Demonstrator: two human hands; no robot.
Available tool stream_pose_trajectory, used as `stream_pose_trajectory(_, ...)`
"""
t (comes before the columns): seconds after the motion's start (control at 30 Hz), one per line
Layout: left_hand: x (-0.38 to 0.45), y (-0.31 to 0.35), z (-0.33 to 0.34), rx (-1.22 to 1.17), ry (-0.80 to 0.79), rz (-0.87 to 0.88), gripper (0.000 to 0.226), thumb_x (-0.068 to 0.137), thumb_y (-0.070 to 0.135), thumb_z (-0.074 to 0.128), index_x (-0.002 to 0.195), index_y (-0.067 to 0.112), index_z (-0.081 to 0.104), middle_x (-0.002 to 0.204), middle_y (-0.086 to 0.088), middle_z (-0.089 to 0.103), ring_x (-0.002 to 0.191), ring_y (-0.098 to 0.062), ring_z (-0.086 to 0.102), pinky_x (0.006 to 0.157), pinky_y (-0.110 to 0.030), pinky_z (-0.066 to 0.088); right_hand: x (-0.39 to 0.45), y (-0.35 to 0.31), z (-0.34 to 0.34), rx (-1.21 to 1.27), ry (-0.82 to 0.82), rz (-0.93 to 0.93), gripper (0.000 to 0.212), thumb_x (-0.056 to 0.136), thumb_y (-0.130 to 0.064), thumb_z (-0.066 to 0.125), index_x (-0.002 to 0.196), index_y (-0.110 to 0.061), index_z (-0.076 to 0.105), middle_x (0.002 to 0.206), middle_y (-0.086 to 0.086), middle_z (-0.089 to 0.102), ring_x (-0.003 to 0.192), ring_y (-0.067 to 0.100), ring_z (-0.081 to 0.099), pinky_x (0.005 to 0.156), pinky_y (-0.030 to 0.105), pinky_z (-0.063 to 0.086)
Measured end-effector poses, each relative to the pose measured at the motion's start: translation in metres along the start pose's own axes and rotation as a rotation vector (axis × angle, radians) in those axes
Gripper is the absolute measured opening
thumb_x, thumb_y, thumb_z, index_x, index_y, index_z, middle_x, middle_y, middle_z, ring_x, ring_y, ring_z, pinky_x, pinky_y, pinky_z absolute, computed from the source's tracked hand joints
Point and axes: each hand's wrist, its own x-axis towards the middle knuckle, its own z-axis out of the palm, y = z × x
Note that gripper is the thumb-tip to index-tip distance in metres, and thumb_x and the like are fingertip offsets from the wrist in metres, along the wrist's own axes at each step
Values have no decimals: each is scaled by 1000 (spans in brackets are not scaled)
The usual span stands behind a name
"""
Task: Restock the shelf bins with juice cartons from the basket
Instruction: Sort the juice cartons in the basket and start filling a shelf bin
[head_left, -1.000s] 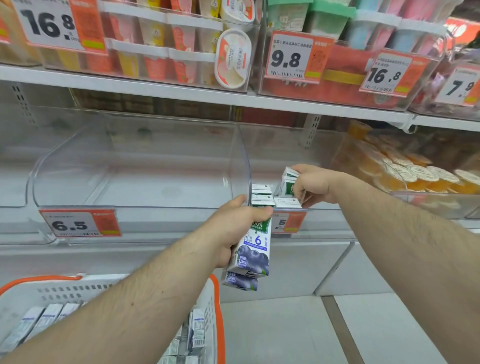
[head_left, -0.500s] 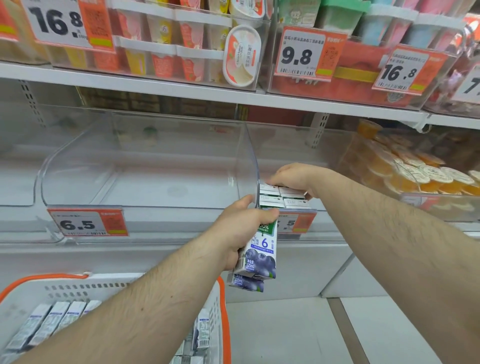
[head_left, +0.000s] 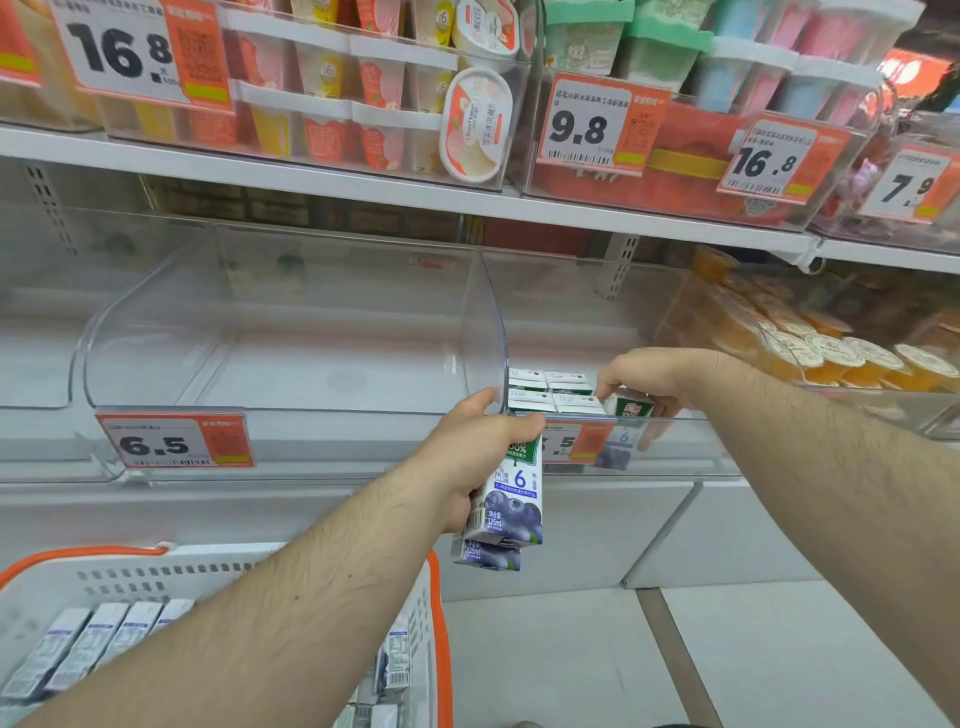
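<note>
We hold two blueberry juice cartons (head_left: 511, 499) stacked in our left hand (head_left: 480, 457), fingers curled round their upper ends, just below the front lip of the clear bin (head_left: 670, 457). Our right hand (head_left: 641, 387), at about 1 o'clock from the left, pinches one carton (head_left: 629, 406) by its top and lowers it beside the four cartons (head_left: 550, 392) already standing in the bin. More cartons lie in the basket (head_left: 156, 577) at 7 o'clock. These small cartons look light and stiff but dentable; we judge it best to grip across the flat sides near the top, not squeezing
</note>
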Motion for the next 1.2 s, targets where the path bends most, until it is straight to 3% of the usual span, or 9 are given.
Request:
stream_pose_trajectory(0.2, -8, -1, -2, -15, -7, 34, 77, 87, 19, 71, 149, 34, 28, 105, -7, 72, 72, -27, 71, 60, -35, 58, -8, -2, 3, 131, -45, 30, 82, 91, -78, 22, 118, -10, 60, 104, 17, 74, 81, 37, 74, 95, 50, 53)
stream_pose_trajectory(0.3, -22, -11, -6, -21, 67, 141, 67, 84, 24, 74, 140, 37, 39, 115, -6, 67, 90, -28, 71, 76, -43, 59, -19, -3, 5, -8, -37, 15, 92, 82, -87, 9, 132, -24, 55, 133, 12, 60, 87, 29, 73, 102, 49, 44)
stream_pose_trajectory(0.43, -42, -17, -14, -220, 82, 96, 39, 89, 23, 68, 124, 30, 52, 109, -13, 64, 56, -38, 64, 52, -46, 56, -35, -4, 13, -70, 99, -34, 90, 90, -78, 7, 142, -19, 50, 152, 8, 41, 112, 32, 53, 112, 49, 27)
stream_pose_trajectory(0.5, -46, -16, -19, -294, 69, 29, 34, 89, 28, 66, 120, 24, 53, 99, -16, 63, 49, -39, 60, 49, -55, 54, -47, -5, 18, -101, 326, -133, 80, 96, -70, 13, 133, -15, 57, 140, 8, 53, 125, 34, 50, 107, 46, 33)
stream_pose_trajectory(0.63, -53, -8, -21, -449, 31, -14, 33, 91, 39, 59, 103, 8, 56, 68, -14, 55, 50, -32, 58, 54, -49, 53, -95, -25, 48, 313, 819, -501, 36, 92, -32, 47, 68, -7, 55, 68, 10, 60, 74, 29, 56, 62, 37, 42)
stream_pose_trajectory(0.77, -57, -1, -22, -643, -4, 0, 34, 87, 47, 59, 85, 13, 62, 87, -19, 57, 72, -33, 58, 79, -56, 51, -139, -50, 97, 777, 417, -502, 17, 70, -25, 56, 69, -8, 58, 69, 10, 60, 66, 30, 55, 59, 35, 40)
stream_pose_trajectory(0.9, -61, 0, -20, -735, -26, 91, 36, 88, 43, 58, 85, 8, 62, 75, -16, 65, 63, -32, 66, 58, -41, 59, -149, -53, 126, 883, -20, -351, 25, 95, -39, 52, 99, -15, 56, 71, 1, 67, 49, 19, 59, 46, 25, 44)
stream_pose_trajectory(1.0, -64, 0, -17, -728, -46, 123, 36, 89, 40, 57, 89, 5, 62, 67, -16, 65, 54, -29, 66, 50, -36, 58, -138, -43, 135, 837, -54, -319, 29, 93, -44, 57, 109, -20, 56, 88, 4, 73, 62, 21, 67, 55, 30, 51)
stream_pose_trajectory(1.2, -65, 8, -20, -556, -34, 148, 35, 86, 38, 58, 93, 4, 65, 79, -15, 66, 53, -25, 67, 38, -27, 53, -127, -22, 133, 1072, 17, -406, 27, 101, -8, 51, 126, -17, 55, 109, 6, 72, 63, 12, 68, 49, 23, 49)
